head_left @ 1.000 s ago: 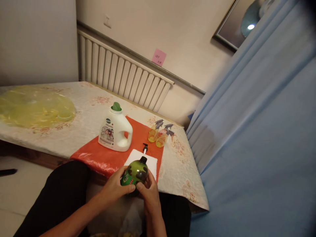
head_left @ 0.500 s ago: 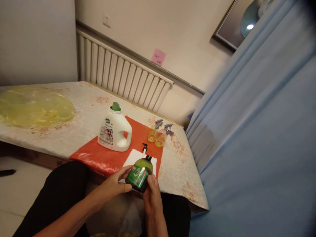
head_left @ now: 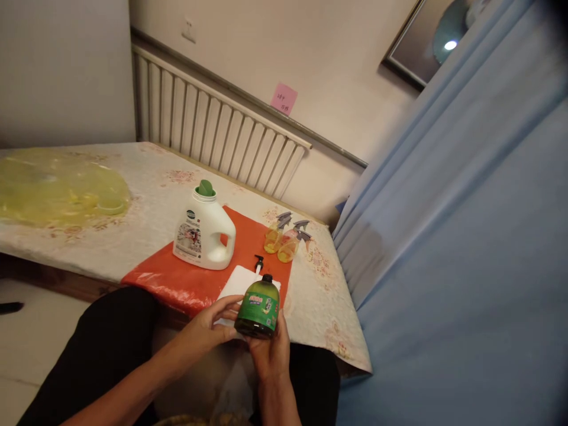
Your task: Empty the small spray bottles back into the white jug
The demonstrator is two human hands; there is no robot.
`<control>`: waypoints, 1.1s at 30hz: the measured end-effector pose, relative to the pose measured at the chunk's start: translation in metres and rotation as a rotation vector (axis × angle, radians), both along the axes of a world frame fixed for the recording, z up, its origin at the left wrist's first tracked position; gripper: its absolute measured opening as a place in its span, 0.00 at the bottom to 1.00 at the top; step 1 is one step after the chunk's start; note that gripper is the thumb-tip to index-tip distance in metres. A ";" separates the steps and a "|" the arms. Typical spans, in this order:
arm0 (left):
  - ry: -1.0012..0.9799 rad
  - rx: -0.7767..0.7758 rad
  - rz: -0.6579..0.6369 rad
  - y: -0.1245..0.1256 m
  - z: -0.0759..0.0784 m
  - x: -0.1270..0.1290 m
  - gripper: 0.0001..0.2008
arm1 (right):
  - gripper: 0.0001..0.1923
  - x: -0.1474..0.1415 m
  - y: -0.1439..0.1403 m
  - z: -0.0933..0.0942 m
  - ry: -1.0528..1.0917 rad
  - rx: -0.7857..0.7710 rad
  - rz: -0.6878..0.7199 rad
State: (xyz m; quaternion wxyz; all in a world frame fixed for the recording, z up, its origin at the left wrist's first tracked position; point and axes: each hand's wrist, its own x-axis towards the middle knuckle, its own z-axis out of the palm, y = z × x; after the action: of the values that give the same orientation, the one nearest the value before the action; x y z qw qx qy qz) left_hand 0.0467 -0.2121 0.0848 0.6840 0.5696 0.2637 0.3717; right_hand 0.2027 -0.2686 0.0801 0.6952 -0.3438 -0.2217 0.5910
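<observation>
A dark green bottle with a green label and a narrow black neck stands nearly upright between my hands. My right hand wraps its right side and base from below. At its left side, my left hand rests its fingers and thumb against the bottle. Just beyond lies a black pump head with a white stem, by a folded white cloth. Behind and to the left, a white jug with a green cap stands on a red sheet.
Several clear spray bottles with yellow liquid and grey triggers stand at the right of the red sheet. A flat yellow transparent plastic thing covers the left of the flowered tablecloth. A blue curtain hangs at the right; a radiator lines the wall.
The bottle has turned in my hands from a tilt to nearly upright, and its label now shows a different side. My right hand has shifted further under it. The view has shifted slightly.
</observation>
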 end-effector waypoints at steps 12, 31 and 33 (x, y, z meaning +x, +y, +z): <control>0.025 0.031 0.108 -0.008 0.013 0.008 0.24 | 0.34 -0.003 0.000 0.015 0.025 0.083 0.123; -0.085 -0.039 0.123 -0.015 0.017 0.009 0.24 | 0.26 -0.004 0.005 0.013 0.213 0.077 0.083; -0.095 -0.048 0.116 -0.014 0.016 0.009 0.24 | 0.25 -0.004 0.005 0.012 0.228 0.075 0.073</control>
State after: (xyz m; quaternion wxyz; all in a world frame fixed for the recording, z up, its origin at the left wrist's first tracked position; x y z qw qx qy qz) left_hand 0.0556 -0.2264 0.1010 0.6863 0.5186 0.2726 0.4310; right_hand 0.1988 -0.2634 0.0924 0.7062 -0.2399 -0.1758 0.6425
